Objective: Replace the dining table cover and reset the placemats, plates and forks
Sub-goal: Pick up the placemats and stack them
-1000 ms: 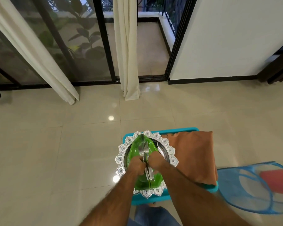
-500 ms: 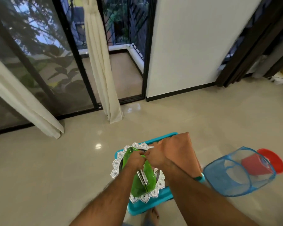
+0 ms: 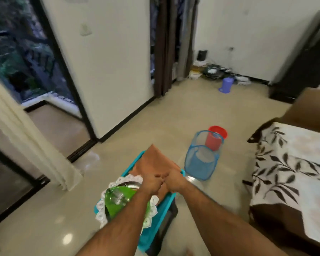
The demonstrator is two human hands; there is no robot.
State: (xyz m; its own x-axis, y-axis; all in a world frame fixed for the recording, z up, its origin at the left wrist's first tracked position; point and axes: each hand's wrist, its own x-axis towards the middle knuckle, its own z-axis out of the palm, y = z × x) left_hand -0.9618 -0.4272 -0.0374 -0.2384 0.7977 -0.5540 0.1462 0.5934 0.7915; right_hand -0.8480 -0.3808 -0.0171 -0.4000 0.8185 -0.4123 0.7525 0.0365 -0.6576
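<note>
Down at 6 o'clock: green plate (image 3: 118,198) with forks, blurry, half hidden by left arm. Left hand (image 3: 151,182) and right hand (image 3: 175,180) curled, knuckles touching, on folded orange cloth (image 3: 153,159) over teal stool (image 3: 155,224). Can't tell if gripping cloth. Table (image 3: 292,167) at 3 o'clock, cut off.

No text, label, brand, number or sign can be read anywhere in this view.
</note>
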